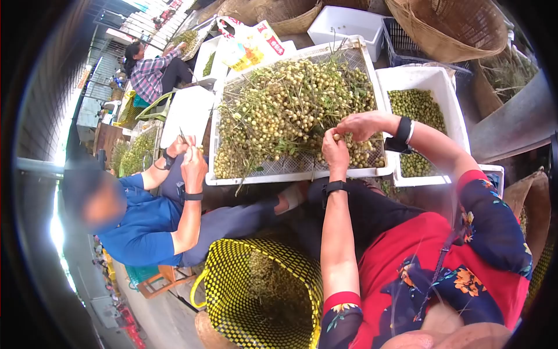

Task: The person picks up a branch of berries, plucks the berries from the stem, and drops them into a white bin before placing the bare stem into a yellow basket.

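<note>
A white-rimmed mesh tray (302,177) holds a heap of small round yellow-green fruits (290,107) on thin stems with some leaves. Over its front right part, my left hand (336,154) is closed, fingers pinched around a small sprig of the fruits (337,138). My right hand (361,125) meets it from the right, its fingertips bent in at the same sprig. What exactly sits between the right fingertips is hidden. Right of the tray, below my right forearm, a white tub (459,125) holds loose greener fruits (415,110).
Left of me, a person in blue (154,215) works with both hands near a white board (189,113). A yellow-black woven basket (232,296) stands between us. Farther back sit a plaid-shirted person (148,75), a plastic bag (250,46), a white bin (343,26) and a wicker basket (450,35).
</note>
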